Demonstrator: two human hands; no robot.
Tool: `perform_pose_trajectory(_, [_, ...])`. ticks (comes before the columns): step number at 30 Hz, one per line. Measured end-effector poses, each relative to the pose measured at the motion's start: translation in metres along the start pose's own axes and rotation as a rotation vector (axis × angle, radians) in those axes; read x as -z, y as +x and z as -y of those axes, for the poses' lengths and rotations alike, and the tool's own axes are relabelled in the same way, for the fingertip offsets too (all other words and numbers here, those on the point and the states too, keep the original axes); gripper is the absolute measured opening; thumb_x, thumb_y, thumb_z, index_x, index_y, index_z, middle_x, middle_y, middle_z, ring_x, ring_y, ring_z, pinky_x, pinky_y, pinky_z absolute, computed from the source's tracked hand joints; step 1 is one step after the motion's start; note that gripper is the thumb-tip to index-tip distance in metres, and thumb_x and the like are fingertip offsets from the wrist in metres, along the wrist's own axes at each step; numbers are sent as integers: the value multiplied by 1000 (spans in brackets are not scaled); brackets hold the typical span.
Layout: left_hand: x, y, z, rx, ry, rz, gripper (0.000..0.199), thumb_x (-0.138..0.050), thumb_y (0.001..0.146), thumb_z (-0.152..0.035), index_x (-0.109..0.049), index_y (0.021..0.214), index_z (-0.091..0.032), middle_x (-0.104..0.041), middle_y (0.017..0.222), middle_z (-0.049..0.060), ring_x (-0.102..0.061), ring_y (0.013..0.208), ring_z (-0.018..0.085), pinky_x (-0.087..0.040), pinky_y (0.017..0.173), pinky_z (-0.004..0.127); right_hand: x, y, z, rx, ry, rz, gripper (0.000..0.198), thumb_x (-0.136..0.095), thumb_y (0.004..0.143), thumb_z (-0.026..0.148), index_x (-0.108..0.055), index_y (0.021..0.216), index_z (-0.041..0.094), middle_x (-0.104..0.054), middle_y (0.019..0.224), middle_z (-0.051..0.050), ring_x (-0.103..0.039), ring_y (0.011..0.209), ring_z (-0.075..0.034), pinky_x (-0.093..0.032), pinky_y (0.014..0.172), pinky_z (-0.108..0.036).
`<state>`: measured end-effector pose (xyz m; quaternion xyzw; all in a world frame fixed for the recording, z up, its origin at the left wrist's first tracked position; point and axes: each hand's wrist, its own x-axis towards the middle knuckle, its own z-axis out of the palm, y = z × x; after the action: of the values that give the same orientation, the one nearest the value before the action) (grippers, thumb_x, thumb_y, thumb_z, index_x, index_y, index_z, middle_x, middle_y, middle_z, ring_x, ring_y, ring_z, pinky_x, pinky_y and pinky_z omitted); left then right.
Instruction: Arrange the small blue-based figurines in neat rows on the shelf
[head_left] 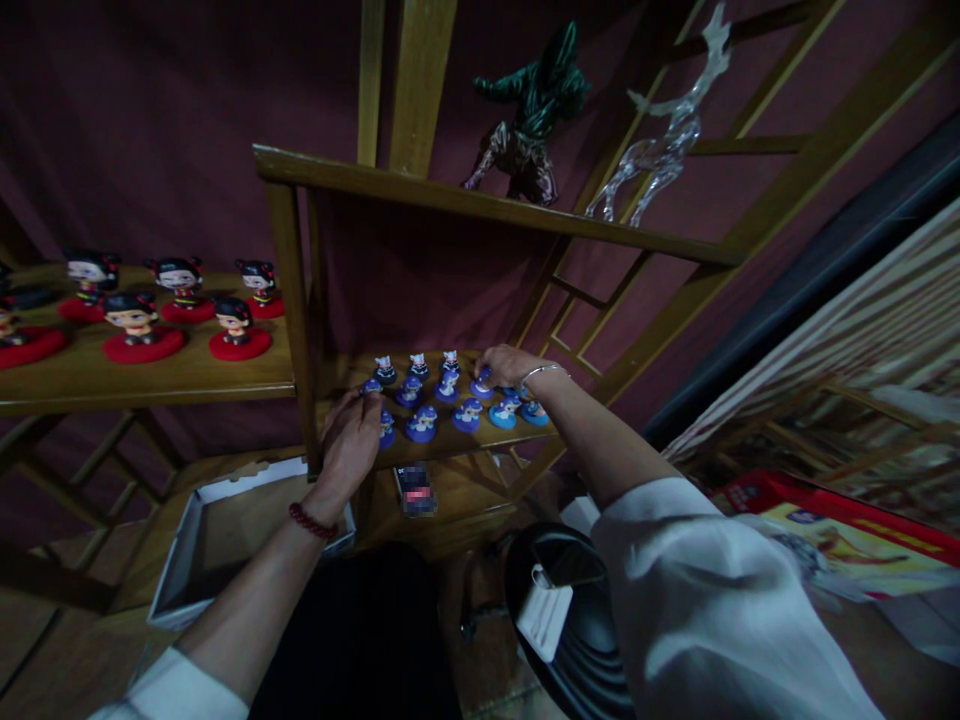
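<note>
Small figurines on round bases stand in rows on the wooden shelf (pixel 450 446). My left hand (pixel 351 440) reaches in at the left end, its fingertips closed on a purple-blue figurine (pixel 371 386) in the middle row. At the right, my right hand (pixel 514 366) has its fingers bent down around another purple-blue figurine (pixel 481 382); part of it is hidden. Between the hands are a purple figurine (pixel 448 385) and one beside it (pixel 409 391). Several dark-based figurines with white heads (pixel 418 365) form the back row. Light-blue figurines (pixel 504 411) are at the front right.
A wooden post (pixel 289 310) divides this shelf from one with red-based figurines (pixel 142 325). Overhead, a board (pixel 420 190) carries a green-hooded statue (pixel 532 120) and a clear deer (pixel 664 145). Below are a phone (pixel 415 490), a shallow box (pixel 176 560) and a black stool (pixel 592 640) with a mask (pixel 546 615).
</note>
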<state>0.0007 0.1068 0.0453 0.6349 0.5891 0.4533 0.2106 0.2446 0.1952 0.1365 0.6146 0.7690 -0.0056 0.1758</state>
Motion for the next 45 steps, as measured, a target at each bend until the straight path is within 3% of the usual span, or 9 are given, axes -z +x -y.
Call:
perform_pose_trajectory(13, [1,1,1,-37,-5,7,47,-25,89,-41,-65,80,-19,-65,98,8,-55,103,22,-39,94,34,-2,1,-2,30,-3,-43,32,-65,70,23,-69,101,22,-71,98,-5,-64,92,-18,-45,72,-20])
perform_pose_trajectory(22, [0,0,2,-7,-13,18,47,-25,90,-42,-65,88,-18,-63,106,10,-53,108,23,-35,99,37,6,-7,1,-24,49,-31,42,-67,70,24,-64,112,22,-69,104,-4,-64,94,-18,-47,77,-20])
perform_pose_trajectory(30, [-1,0,3,-4,-31,-12,44,-27,90,-40,-66,89,-19,-64,109,7,-51,112,22,-35,101,37,16,-15,-18,-91,113,-184,30,-52,83,29,-65,109,21,-70,101,-3,-63,91,-14,-45,75,-18])
perform_pose_trajectory(36, [-2,-2,5,-9,-42,-30,45,-27,90,-41,-66,91,-19,-63,114,9,-47,119,22,-31,106,39,15,-24,-31,-125,109,-296,27,-51,83,28,-67,104,22,-70,99,-4,-64,89,-16,-43,75,-19])
perform_pose_trajectory(41, [-2,-6,3,-44,-31,-70,43,-29,90,-37,-66,94,-16,-58,122,11,-43,124,23,-30,108,40,15,-42,-25,-115,121,-370,28,-49,84,29,-66,105,22,-70,97,-3,-64,86,-16,-43,73,-20])
perform_pose_trajectory(45, [-1,-10,0,-157,28,-95,42,-29,90,-34,-66,94,-13,-58,121,14,-42,126,24,-29,108,41,15,-58,-10,-110,133,-413,28,-48,85,30,-65,107,23,-70,101,-3,-64,90,-16,-44,76,-21])
